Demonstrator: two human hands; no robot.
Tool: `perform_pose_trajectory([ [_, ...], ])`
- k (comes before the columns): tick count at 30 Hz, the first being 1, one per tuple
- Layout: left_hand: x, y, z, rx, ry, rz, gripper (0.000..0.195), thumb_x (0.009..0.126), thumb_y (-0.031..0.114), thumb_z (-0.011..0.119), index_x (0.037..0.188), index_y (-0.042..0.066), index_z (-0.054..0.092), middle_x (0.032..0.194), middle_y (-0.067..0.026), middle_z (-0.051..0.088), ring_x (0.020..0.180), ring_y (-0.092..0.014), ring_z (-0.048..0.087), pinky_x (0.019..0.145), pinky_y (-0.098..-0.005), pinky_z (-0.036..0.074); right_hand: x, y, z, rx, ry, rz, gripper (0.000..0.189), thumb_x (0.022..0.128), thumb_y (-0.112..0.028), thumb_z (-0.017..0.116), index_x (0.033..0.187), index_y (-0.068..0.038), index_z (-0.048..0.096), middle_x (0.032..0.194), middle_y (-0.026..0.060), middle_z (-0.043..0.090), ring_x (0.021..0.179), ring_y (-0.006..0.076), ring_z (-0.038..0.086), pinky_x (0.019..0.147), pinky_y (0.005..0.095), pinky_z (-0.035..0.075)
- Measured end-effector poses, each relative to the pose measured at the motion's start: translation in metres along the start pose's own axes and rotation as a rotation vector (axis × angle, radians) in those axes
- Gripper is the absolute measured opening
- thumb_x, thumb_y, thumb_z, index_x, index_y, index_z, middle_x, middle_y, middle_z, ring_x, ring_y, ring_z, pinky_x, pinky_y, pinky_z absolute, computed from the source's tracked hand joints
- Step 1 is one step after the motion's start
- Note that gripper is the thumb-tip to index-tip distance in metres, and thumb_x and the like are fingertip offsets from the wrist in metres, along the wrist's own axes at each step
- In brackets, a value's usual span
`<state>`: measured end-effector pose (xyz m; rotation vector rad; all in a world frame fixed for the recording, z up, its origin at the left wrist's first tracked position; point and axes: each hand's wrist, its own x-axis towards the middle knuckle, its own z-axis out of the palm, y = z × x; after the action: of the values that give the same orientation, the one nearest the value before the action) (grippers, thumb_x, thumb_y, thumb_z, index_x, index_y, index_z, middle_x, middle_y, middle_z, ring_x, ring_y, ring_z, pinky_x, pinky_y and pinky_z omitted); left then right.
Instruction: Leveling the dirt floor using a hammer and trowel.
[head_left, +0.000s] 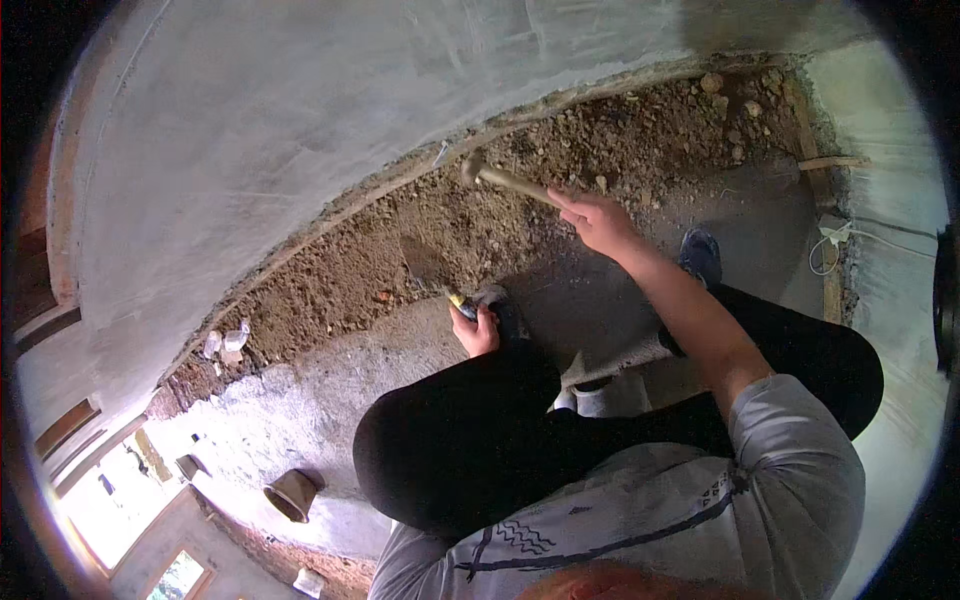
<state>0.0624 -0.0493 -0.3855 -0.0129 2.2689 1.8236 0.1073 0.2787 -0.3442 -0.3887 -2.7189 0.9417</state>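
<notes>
My right hand (600, 223) grips the wooden handle of a hammer (472, 171), its head raised over the strip of loose soil and rubble (480, 214) beside the wall. Closed around the handle of a pointed trowel (425, 262) is my left hand (477, 330), near my shoe at the edge of the soil. The trowel's blade points towards the wall and lies on or just above the soil; which, I cannot tell. Hammer and trowel are apart.
A grey plastered wall (262, 150) curves along the soil strip. Clear plastic pieces (235, 339) lie at its left end. A bucket (292, 495) lies tipped on the floor at lower left. At right, a white cable (823, 259) hangs near another wall (892, 180). Stones (711, 82) lie at upper right.
</notes>
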Motion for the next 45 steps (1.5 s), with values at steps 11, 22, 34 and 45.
perform_pose_trajectory([
  [11,0.005,-0.001,0.001,-0.128,-0.028,-0.029,0.027,0.096,0.009,0.066,0.116,-0.002,0.052,0.07,-0.0054,0.061,0.057,-0.013,0.061,0.051,-0.0281,0.05,-0.007,0.002,0.0,-0.002,-0.024,-0.054,0.057,0.103,-0.022,0.061,0.155,-0.037,0.044,0.083,0.0063,0.069,0.061,0.0189,0.063,0.054,0.0335,0.052],
  [22,0.002,-0.001,-0.001,0.004,-0.061,-0.069,0.035,0.095,0.009,0.067,0.125,-0.002,0.053,0.081,-0.006,0.063,0.062,-0.013,0.06,0.056,-0.029,0.051,-0.003,0.034,0.014,0.176,-0.276,0.673,0.05,0.105,-0.02,0.058,0.154,-0.024,0.049,0.071,0.0068,0.063,0.048,0.0173,0.053,0.049,0.0357,0.05],
  [34,0.005,-0.014,-0.003,-0.011,-0.02,-0.05,0.025,0.094,0.01,0.066,0.111,-0.002,0.052,0.068,-0.0063,0.062,0.055,-0.014,0.062,0.051,-0.0295,0.051,0.012,0.001,-0.005,0.111,-0.331,0.625,0.053,0.107,-0.024,0.054,0.159,-0.024,0.04,0.075,0.0058,0.065,0.049,0.0152,0.053,0.044,0.0331,0.045],
  [45,0.002,-0.007,0.0,0.066,0.029,-0.05,0.024,0.091,0.013,0.068,0.106,-0.002,0.055,0.062,-0.0085,0.065,0.055,-0.017,0.066,0.053,-0.0332,0.053,0.0,0.03,-0.017,-0.252,-0.264,0.539,0.048,0.101,-0.03,0.064,0.149,-0.035,0.054,0.085,0.0151,0.068,0.07,0.0313,0.068,0.06,0.0448,0.054],
])
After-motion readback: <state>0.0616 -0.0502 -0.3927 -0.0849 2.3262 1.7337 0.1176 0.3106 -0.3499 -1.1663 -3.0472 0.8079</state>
